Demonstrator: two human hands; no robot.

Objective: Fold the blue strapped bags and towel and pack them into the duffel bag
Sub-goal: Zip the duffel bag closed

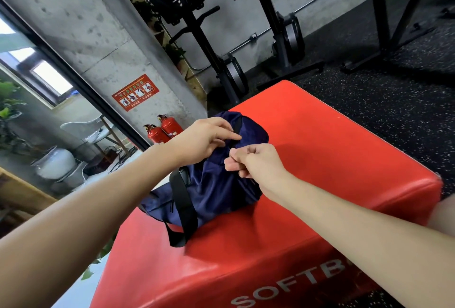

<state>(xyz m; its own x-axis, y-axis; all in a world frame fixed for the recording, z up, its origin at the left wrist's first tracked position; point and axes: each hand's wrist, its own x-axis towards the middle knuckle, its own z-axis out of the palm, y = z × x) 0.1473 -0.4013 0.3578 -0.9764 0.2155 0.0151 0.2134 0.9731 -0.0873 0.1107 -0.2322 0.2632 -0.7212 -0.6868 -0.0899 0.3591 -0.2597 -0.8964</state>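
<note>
Head view: one navy duffel bag [216, 184], shiny and crumpled, with black straps [183, 205], sitting on top of a red soft box [332, 150]. Two red fire extinguishers [163, 130] back by the wall. Left hand [204, 140] resting on the bag top, fingers loosely extended. Right hand [258, 162] curled tight, pinching something small at the bag's top, can't tell what exactly.

The navy-blue duffel bag [216, 184] is thin, smooth cloth with a soft sheen, crossed by matt black woven webbing straps [183, 206]. The red padded box worktop [332, 147] wears glossy, smooth vinyl with printed white letters. The black speckled floor [394, 100] looks rough and rubbery; the grey wall [93, 24] is matt, pitted concrete.
</note>
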